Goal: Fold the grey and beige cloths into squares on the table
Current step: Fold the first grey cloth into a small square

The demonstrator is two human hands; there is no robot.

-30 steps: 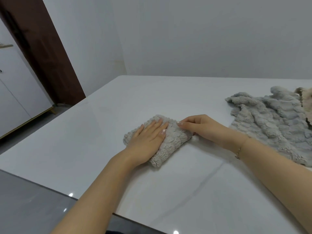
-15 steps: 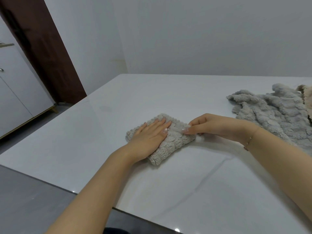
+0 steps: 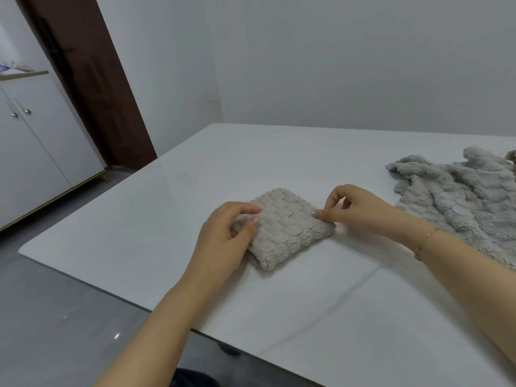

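Two hands bracket the beige cloth [image 3: 284, 224], already folded into a small thick square near the counter's [image 3: 307, 289] front-left corner. The left hand [image 3: 223, 241] curls over its left edge, fingertips gripping the fabric; the right hand [image 3: 354, 210] pinches the right edge between thumb and forefinger. Off to the right, well apart, the grey cloth [image 3: 458, 202] lies crumpled and unfolded, its bulk running toward the counter's right side. It lies nearer the right hand, so that hand is likely best placed to draw it over next.
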